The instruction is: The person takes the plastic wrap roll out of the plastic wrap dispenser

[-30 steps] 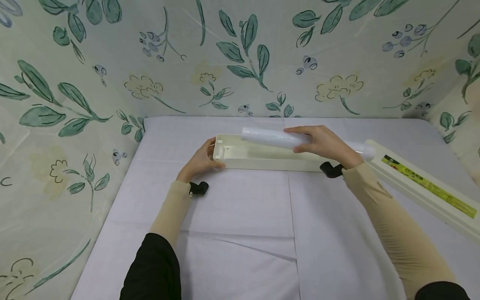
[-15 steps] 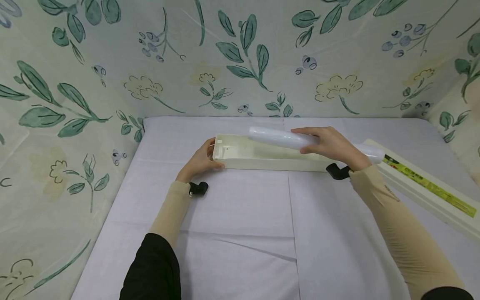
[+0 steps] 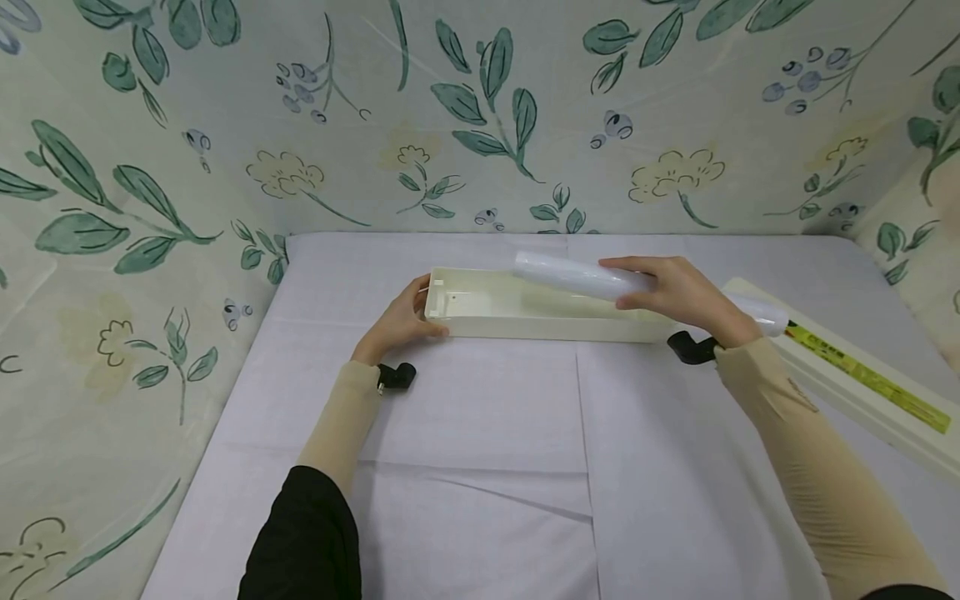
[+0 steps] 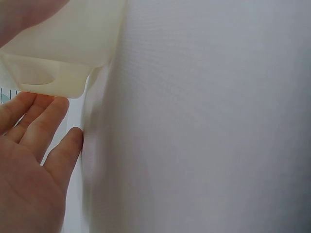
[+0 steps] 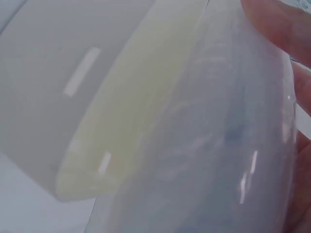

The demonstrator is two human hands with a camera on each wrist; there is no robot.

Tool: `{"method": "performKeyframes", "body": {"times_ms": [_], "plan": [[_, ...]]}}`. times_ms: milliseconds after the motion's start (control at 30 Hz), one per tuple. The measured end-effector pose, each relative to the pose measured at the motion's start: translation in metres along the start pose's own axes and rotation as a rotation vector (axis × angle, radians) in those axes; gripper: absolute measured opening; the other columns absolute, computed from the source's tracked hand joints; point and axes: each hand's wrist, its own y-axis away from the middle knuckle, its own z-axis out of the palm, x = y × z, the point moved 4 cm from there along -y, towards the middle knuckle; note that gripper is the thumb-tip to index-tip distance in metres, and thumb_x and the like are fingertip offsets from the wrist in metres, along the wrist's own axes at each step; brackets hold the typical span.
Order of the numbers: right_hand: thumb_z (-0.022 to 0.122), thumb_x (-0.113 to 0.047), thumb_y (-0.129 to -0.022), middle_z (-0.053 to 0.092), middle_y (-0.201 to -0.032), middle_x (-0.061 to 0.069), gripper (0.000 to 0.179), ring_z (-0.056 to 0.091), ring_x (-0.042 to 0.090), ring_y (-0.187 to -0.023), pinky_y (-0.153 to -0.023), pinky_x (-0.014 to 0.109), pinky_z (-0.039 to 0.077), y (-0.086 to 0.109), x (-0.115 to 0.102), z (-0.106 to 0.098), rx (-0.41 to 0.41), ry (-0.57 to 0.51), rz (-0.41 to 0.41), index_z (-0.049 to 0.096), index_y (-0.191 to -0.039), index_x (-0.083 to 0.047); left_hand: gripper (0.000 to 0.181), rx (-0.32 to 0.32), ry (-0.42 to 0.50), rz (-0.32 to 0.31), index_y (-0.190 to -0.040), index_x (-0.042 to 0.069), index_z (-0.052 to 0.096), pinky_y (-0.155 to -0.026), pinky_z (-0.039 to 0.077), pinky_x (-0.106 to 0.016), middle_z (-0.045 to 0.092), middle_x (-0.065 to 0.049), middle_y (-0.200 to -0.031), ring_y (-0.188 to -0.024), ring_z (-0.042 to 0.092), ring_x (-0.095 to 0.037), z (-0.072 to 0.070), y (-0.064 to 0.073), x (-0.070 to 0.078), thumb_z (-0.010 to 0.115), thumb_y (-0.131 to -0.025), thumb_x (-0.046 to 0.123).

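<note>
A long, open cream plastic box (image 3: pixel 540 327) lies across the far part of the table. My left hand (image 3: pixel 401 323) grips its left end, thumb at the front corner and fingers behind. In the left wrist view, those fingertips (image 4: pixel 60 104) touch the box end (image 4: pixel 46 73). My right hand (image 3: pixel 678 296) holds a glossy, translucent white roll of plastic wrap (image 3: pixel 566 275) around its middle. The roll is tilted above the right part of the box, its right end reaching past my wrist. In the right wrist view, the roll (image 5: pixel 218 145) covers part of the box (image 5: pixel 121 92).
A long cream lid (image 3: pixel 900 437) with a yellow-green label strip (image 3: pixel 870 375) lies slanted at the right, partly behind the right forearm. The table has a white cloth (image 3: pixel 480 433) with creases. Floral fabric (image 3: pixel 480 117) hangs behind and at the sides.
My right hand has moved steadily to the right with the roll, uncovering more of the box's inside. The left hand and the box have stayed in place.
</note>
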Motion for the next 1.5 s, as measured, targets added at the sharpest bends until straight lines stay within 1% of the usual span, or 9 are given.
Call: {"method": "performKeyframes", "body": {"times_ms": [133, 333, 433, 467, 567, 800, 933, 1200, 1500], "plan": [[0.075, -0.024, -0.084, 0.051, -0.138, 0.015, 0.059, 0.044, 0.034, -0.127, -0.100, 0.054, 0.035, 0.003, 0.004, -0.002, 0.011, 0.001, 0.014, 0.053, -0.139, -0.020, 0.105, 0.002, -0.002, 0.001, -0.152, 0.013, 0.019, -0.113, 0.017, -0.046, 0.026, -0.007, -0.154, -0.141, 0.025, -0.023, 0.000, 0.000, 0.000, 0.085, -0.071, 0.013], [0.074, -0.028, -0.084, 0.049, -0.139, 0.016, 0.060, 0.043, 0.035, -0.127, -0.099, 0.055, 0.034, 0.008, 0.009, -0.004, 0.012, -0.001, 0.049, 0.052, -0.140, -0.020, 0.104, -0.004, -0.002, -0.008, -0.152, 0.013, 0.018, -0.113, 0.018, -0.046, 0.026, -0.009, -0.154, -0.140, 0.025, -0.024, -0.001, 0.003, 0.006, 0.085, -0.072, 0.013], [0.075, -0.026, -0.084, 0.049, -0.138, 0.018, 0.060, 0.046, 0.035, -0.123, -0.096, 0.055, 0.036, 0.011, 0.010, -0.005, 0.017, 0.001, 0.056, 0.052, -0.140, -0.018, 0.102, -0.017, 0.008, -0.010, -0.152, 0.008, 0.018, -0.113, 0.016, -0.049, 0.025, -0.014, -0.154, -0.141, 0.024, -0.028, -0.001, 0.010, 0.018, 0.083, -0.073, 0.009], [0.075, -0.025, -0.084, 0.049, -0.138, 0.018, 0.060, 0.046, 0.035, -0.121, -0.095, 0.055, 0.037, 0.012, 0.011, -0.006, 0.020, 0.002, 0.060, 0.052, -0.139, -0.018, 0.102, -0.018, 0.010, -0.008, -0.152, 0.008, 0.017, -0.113, 0.015, -0.049, 0.025, -0.014, -0.154, -0.141, 0.024, -0.028, 0.000, 0.010, 0.018, 0.083, -0.073, 0.009], [0.075, -0.023, -0.084, 0.050, -0.138, 0.019, 0.060, 0.048, 0.034, -0.116, -0.091, 0.053, 0.039, 0.015, 0.013, -0.007, 0.029, 0.005, 0.064, 0.052, -0.139, -0.017, 0.100, -0.029, 0.008, -0.010, -0.151, 0.004, 0.016, -0.113, 0.014, -0.051, 0.025, -0.018, -0.154, -0.141, 0.023, -0.031, 0.000, 0.018, 0.033, 0.080, -0.075, 0.005], [0.075, -0.024, -0.084, 0.050, -0.137, 0.019, 0.059, 0.049, 0.035, -0.114, -0.089, 0.052, 0.040, 0.024, 0.019, -0.010, 0.047, 0.019, 0.067, 0.053, -0.139, -0.017, 0.099, -0.030, -0.002, -0.030, -0.152, 0.005, 0.016, -0.113, 0.016, -0.047, 0.023, -0.016, -0.154, -0.141, 0.023, -0.028, 0.000, 0.022, 0.038, 0.079, -0.076, 0.005], [0.074, -0.026, -0.085, 0.049, -0.138, 0.021, 0.060, 0.048, 0.037, -0.117, -0.089, 0.055, 0.039, 0.029, 0.021, -0.013, 0.047, 0.031, 0.074, 0.052, -0.139, -0.017, 0.099, -0.033, 0.001, -0.030, -0.152, 0.005, 0.016, -0.113, 0.018, -0.046, 0.024, -0.016, -0.154, -0.141, 0.023, -0.028, 0.000, 0.020, 0.036, 0.079, -0.076, 0.005], [0.074, -0.028, -0.085, 0.047, -0.138, 0.023, 0.060, 0.046, 0.040, -0.120, -0.091, 0.058, 0.038, 0.038, 0.028, -0.017, 0.054, 0.022, 0.099, 0.051, -0.140, -0.017, 0.105, -0.018, 0.020, -0.020, -0.153, 0.013, 0.017, -0.114, 0.014, -0.045, 0.025, -0.009, -0.155, -0.141, 0.023, -0.023, -0.001, -0.001, 0.000, 0.084, -0.072, 0.011], [0.074, -0.027, -0.085, 0.046, -0.138, 0.025, 0.061, 0.044, 0.040, -0.120, -0.091, 0.058, 0.037, 0.051, 0.037, -0.021, 0.075, 0.026, 0.117, 0.051, -0.140, -0.017, 0.104, -0.001, 0.007, 0.000, -0.152, 0.013, 0.019, -0.113, 0.016, -0.046, 0.028, -0.008, -0.154, -0.140, 0.025, -0.023, 0.000, -0.001, -0.002, 0.085, -0.071, 0.013]]}}
